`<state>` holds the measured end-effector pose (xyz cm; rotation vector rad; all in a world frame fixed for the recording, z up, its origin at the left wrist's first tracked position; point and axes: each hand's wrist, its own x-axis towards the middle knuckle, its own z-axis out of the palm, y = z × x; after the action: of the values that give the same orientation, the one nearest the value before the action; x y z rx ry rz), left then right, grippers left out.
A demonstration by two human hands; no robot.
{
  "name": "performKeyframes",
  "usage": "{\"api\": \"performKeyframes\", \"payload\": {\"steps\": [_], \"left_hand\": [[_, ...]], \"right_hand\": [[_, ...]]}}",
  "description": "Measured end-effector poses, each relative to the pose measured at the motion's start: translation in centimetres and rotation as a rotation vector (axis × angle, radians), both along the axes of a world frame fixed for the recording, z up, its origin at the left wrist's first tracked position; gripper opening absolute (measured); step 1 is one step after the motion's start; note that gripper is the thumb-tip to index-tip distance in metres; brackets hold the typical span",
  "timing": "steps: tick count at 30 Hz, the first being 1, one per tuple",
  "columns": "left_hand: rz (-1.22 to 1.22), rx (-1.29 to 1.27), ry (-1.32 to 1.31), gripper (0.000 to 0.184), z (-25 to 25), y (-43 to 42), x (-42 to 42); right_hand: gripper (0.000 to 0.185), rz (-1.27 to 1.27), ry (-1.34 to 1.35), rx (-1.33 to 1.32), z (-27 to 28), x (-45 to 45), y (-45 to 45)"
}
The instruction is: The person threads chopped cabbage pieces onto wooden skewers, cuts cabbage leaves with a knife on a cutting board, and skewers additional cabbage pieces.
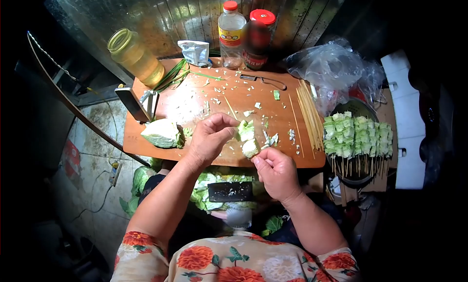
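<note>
- Left hand (213,138): thumb and forefinger pinching pale-green, layered cabbage pieces (247,132) between both hands.
- Right hand (277,174): fingertips closed at the pieces' lower end.
- Thin tan wooden skewer (230,108): slants away leftward beyond the nearer left hand.

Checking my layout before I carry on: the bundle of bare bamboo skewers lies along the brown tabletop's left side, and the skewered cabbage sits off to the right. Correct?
Not quite: the head view shows the bundle of bare bamboo skewers along the brown tabletop's right side. The skewered cabbage does sit off to the right.
</note>
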<state>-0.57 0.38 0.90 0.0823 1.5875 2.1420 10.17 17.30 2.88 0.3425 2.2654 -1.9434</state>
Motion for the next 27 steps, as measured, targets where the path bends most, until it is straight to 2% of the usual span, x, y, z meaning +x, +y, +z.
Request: {"api": "performKeyframes", "payload": {"steps": [6, 9, 12, 15, 16, 17, 19, 21, 23, 24, 25, 26, 27], "left_hand": [[-0.064, -0.089, 0.046, 0.013, -0.3, 0.0, -0.1], [-0.070, -0.058, 0.058, 0.020, -0.5, 0.1, -0.5], [-0.032, -0.149, 0.154, 0.036, -1.2, -0.5, -1.3], [0.010, -0.296, 0.140, 0.037, -1.6, -1.3, -2.0], [0.022, -0.422, 0.206, 0.038, -2.1, -1.7, -2.3], [0.020, -0.417, 0.204, 0.038, -2.1, -2.1, -2.5], [-0.047, -0.856, 0.308, 0.041, -1.2, -2.7, -2.5], [0.007, -1.068, 0.501, 0.042, -1.8, -4.0, -2.6], [0.103, -1.203, 0.602, 0.040, -1.8, -5.7, -3.0], [0.161, -1.211, 0.600, 0.038, -2.3, -7.0, -3.5], [0.214, -1.272, 0.640, 0.038, -2.4, -8.1, -3.7], [0.218, -1.318, 0.565, 0.039, -2.0, -8.9, -3.9], [0.223, -1.364, 0.492, 0.040, -1.5, -9.7, -4.0]], "right_hand": [[0.012, -0.023, -0.017, 0.027, -0.4, -0.3, 0.1], [0.015, -0.056, -0.037, -0.018, -0.2, -0.9, 0.6], [0.016, -0.062, -0.049, -0.053, -1.0, -1.5, 1.5], [0.015, -0.110, -0.104, 0.015, -2.9, -2.0, 3.8], [0.018, -0.134, -0.141, 0.075, -3.7, -2.4, 4.8], [0.021, -0.159, -0.180, 0.136, -4.6, -2.7, 5.9], [0.026, -0.207, -0.280, 0.370, -6.9, -3.4, 8.0], [0.025, -0.191, -0.233, 0.647, -8.6, -3.7, 9.4], [0.025, -0.103, -0.354, 0.908, -7.4, -2.6, 10.1], [0.025, -0.100, -0.353, 0.909, -6.9, -2.5, 10.0], [0.026, -0.058, -0.329, 1.083, -6.7, -2.3, 9.9], [0.028, -0.014, -0.300, 1.255, -6.4, -2.2, 9.7], [0.028, -0.011, -0.296, 1.252, -5.9, -2.2, 9.1]]}}
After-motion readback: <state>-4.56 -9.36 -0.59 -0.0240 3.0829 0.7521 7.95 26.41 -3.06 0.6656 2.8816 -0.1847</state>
